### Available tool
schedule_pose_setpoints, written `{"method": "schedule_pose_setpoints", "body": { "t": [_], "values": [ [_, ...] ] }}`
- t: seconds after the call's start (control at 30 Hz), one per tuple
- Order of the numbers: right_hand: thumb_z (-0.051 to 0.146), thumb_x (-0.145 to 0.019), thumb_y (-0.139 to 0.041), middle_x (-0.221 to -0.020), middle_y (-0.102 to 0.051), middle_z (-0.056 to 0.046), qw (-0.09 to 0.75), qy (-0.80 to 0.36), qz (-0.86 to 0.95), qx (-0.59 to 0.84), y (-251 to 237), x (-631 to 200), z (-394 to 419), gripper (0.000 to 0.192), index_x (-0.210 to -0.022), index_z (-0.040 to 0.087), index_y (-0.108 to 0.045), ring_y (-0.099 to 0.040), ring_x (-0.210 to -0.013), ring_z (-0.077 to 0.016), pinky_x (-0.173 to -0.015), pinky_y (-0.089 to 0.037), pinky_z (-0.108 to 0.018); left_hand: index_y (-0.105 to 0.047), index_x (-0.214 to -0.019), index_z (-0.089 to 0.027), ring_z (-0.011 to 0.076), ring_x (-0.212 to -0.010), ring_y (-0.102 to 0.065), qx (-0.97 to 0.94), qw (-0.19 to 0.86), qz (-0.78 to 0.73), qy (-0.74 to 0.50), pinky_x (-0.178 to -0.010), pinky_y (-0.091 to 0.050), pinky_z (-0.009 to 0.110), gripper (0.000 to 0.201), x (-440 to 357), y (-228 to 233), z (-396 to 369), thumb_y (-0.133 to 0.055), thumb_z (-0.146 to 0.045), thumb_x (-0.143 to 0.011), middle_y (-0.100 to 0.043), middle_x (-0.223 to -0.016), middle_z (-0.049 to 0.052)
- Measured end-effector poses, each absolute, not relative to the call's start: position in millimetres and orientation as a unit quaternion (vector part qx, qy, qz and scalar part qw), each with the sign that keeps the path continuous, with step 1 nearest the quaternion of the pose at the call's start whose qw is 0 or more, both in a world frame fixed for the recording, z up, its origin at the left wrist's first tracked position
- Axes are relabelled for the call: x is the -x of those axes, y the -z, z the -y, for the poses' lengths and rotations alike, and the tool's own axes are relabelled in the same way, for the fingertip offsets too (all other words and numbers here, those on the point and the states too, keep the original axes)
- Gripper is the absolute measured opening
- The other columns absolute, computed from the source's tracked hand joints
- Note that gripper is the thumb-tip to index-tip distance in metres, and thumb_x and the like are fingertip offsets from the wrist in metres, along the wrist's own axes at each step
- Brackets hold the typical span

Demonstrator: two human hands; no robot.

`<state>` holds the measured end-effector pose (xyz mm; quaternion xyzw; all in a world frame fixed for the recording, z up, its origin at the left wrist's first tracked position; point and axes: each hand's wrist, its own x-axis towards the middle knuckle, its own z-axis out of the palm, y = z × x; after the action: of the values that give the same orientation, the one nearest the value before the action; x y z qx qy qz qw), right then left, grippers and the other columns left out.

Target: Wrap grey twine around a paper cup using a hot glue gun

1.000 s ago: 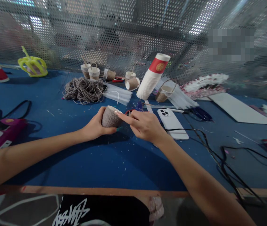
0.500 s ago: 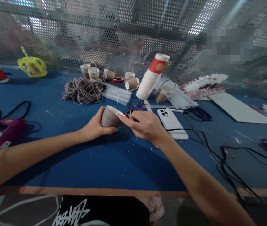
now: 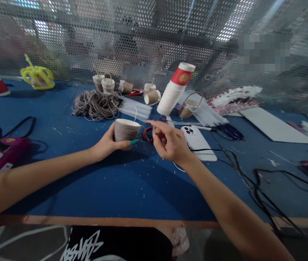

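My left hand (image 3: 109,143) is closed around the side of a paper cup (image 3: 127,131) wound with grey cord; its white rim faces up. To the right, a little apart from the cup, is my right hand (image 3: 171,140), index finger stretched toward the cup and the other fingers curled. A thin grey strand leaves the cup near its rim on that side; where it ends I cannot tell. Behind the right fingertips lie red-handled scissors (image 3: 146,135), partly hidden. A tangled heap of grey cord (image 3: 96,104) lies beyond the left hand.
A leaning stack of paper cups (image 3: 170,95), small brown baskets (image 3: 107,85) and a white phone (image 3: 199,143) stand or lie beyond my hands. Black cables (image 3: 238,163) cross the right side. A purple glue gun (image 3: 9,152) lies at the left.
The cup has turned from tilted to nearly upright in my left hand. My right index finger has come off the cup's rim, and that hand has drawn slightly right.
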<state>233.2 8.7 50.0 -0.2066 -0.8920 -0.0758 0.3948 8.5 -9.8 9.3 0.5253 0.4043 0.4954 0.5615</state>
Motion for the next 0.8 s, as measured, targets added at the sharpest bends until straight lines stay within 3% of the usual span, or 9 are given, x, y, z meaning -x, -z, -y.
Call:
{"method": "schedule_pose_setpoints", "body": {
  "t": [0.13,0.33,0.47,0.67,0.73,0.8],
  "values": [
    [0.013,-0.087,-0.052,-0.076,-0.054,0.003,0.456,-0.063,0.847,0.267,-52,-232,-4,0.039,-0.124,0.025,-0.047,-0.052,-0.058,-0.0117,-0.054,-0.045,-0.027,-0.053,-0.116,-0.021,0.0286,-0.102,-0.063,-0.49,0.588,-0.382,-0.518,-0.086,-0.056,0.043,0.071,-7,-5,6,-0.088,-0.031,-0.055,-0.067,-0.107,0.008],
    [0.023,-0.083,-0.061,-0.104,-0.056,-0.003,0.516,-0.185,0.786,0.286,-49,-224,-6,0.026,-0.105,0.026,-0.047,-0.059,-0.097,-0.0189,-0.089,-0.049,-0.041,-0.057,-0.117,-0.021,0.0297,-0.106,-0.062,-0.484,0.606,-0.355,-0.521,-0.089,-0.053,0.042,0.072,-3,-4,4,-0.086,-0.025,-0.051,-0.067,-0.111,0.008],
    [0.034,-0.085,-0.059,-0.097,-0.058,-0.002,0.553,-0.362,0.714,0.232,-52,-219,-5,0.012,-0.09,0.024,-0.055,-0.062,-0.094,-0.0192,-0.089,-0.051,-0.041,-0.062,-0.113,-0.019,0.0272,-0.101,-0.064,-0.446,0.638,-0.34,-0.528,-0.091,-0.051,0.041,0.062,2,-1,2,-0.079,-0.023,-0.054,-0.07,-0.1,0.006],
    [0.048,-0.085,-0.056,-0.089,-0.07,-0.007,0.547,-0.501,0.651,0.162,-68,-217,2,0.033,-0.065,0.023,-0.059,-0.067,-0.098,-0.0245,-0.099,-0.05,-0.046,-0.068,-0.102,-0.016,0.0232,-0.086,-0.067,-0.377,0.692,-0.307,-0.533,-0.085,-0.054,0.042,0.042,7,-2,-3,-0.067,-0.025,-0.061,-0.073,-0.094,0.006],
    [0.05,-0.086,-0.056,-0.074,-0.07,-0.006,0.528,-0.527,0.652,0.135,-68,-218,4,0.037,-0.061,0.023,-0.054,-0.07,-0.085,-0.0238,-0.092,-0.055,-0.046,-0.068,-0.099,-0.015,0.0243,-0.09,-0.068,-0.357,0.71,-0.294,-0.531,-0.086,-0.055,0.041,0.038,7,-5,-4,-0.064,-0.029,-0.064,-0.074,-0.098,0.007],
    [0.048,-0.089,-0.054,-0.056,-0.061,0.0,0.493,-0.558,0.655,0.127,-66,-218,5,0.039,-0.06,0.023,-0.049,-0.066,-0.058,-0.0183,-0.068,-0.059,-0.039,-0.069,-0.1,-0.015,0.0243,-0.091,-0.069,-0.335,0.737,-0.276,-0.518,-0.085,-0.056,0.039,0.04,7,-8,-6,-0.062,-0.033,-0.065,-0.075,-0.102,0.009]
  ]
}}
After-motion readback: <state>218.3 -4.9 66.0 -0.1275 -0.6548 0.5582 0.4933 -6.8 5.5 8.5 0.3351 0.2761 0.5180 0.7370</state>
